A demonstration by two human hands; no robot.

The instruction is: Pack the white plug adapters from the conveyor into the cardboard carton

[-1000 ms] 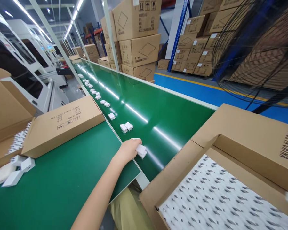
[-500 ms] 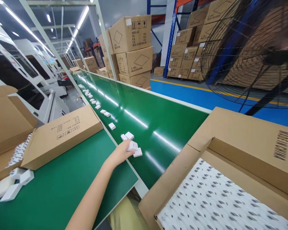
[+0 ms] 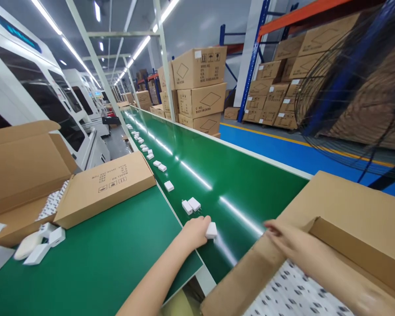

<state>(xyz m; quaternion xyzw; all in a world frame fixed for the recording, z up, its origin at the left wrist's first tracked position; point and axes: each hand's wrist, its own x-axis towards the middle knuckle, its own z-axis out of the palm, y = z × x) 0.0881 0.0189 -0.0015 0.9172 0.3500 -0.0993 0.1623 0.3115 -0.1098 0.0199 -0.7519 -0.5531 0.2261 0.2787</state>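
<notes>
My left hand (image 3: 195, 232) is at the near edge of the green conveyor belt (image 3: 237, 175), its fingers closed on a white charger (image 3: 211, 231). Just beyond it lie two more chargers (image 3: 194, 204) side by side, one with its prongs showing. My right hand (image 3: 279, 235) hovers over the left edge of an open carton (image 3: 243, 281), its fingers drawn together and blurred; whether they hold anything is hidden. Rows of white pieces with dark marks (image 3: 296, 289) fill that carton, partly covered by my right forearm.
More chargers (image 3: 169, 186) lie in a line up the belt. On the green side table (image 3: 112, 245) are an open carton (image 3: 102, 188) and several loose white pieces (image 3: 37, 254). A fan (image 3: 332, 101) stands at the right, stacked cartons (image 3: 202, 101) behind the belt.
The view has shifted, so the scene sits lower and further right. My right hand has come into view over the carton. One of the two chargers by my left hand no longer shows separately.
</notes>
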